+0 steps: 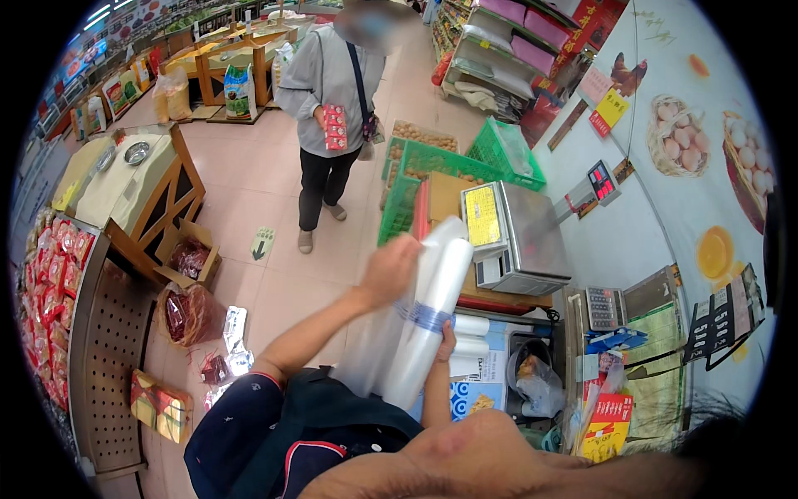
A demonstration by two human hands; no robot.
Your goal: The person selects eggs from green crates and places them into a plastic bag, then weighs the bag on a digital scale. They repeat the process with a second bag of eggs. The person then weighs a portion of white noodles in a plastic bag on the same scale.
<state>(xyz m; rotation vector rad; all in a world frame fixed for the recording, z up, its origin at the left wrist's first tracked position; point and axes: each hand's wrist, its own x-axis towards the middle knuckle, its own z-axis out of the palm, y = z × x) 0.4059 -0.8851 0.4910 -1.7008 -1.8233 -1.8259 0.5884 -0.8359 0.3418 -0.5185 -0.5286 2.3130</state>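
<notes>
A long roll of clear plastic bags (436, 291), bound with a blue band (428, 317), is held upright in front of me. My left hand (389, 270) is closed on its upper part, where a loose sheet of clear plastic hangs down. From the right, my right hand (447, 339) grips the roll just beside the blue band. More white rolls (471, 334) lie on the counter behind it.
A steel weighing scale (515, 237) sits just right of the roll, with a calculator (605, 308) further right. Green crates (432, 166) of goods stand behind. Another person (332, 108) holding red packs stands in the aisle. A rack of red packets (54, 283) and open boxes (189, 258) are at left.
</notes>
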